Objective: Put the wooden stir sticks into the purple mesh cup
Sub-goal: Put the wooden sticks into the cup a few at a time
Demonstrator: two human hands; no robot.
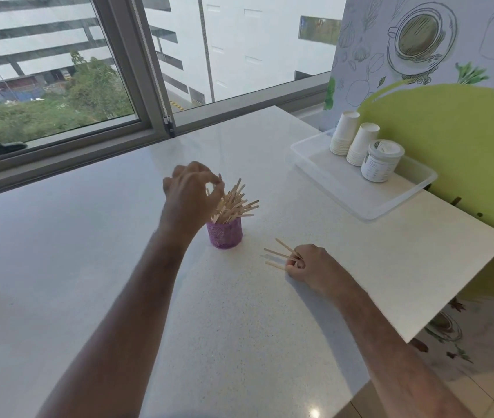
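Sticks (233, 203) crowd the cup (224, 233); left hand (191, 191) pinches above them, feeding; right hand (312, 267) fists 3 spares (278, 255) on the surface (119, 236).

Bright daylight thru window (58, 70), soft shadows, wide-angle edge warp, slight blur

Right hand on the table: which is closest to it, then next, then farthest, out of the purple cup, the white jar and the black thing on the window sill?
From the right hand:
1. Purple mesh cup, just to its left on the table.
2. White jar, in the clear tray further back on the right.
3. Black thing, far left on the window sill.
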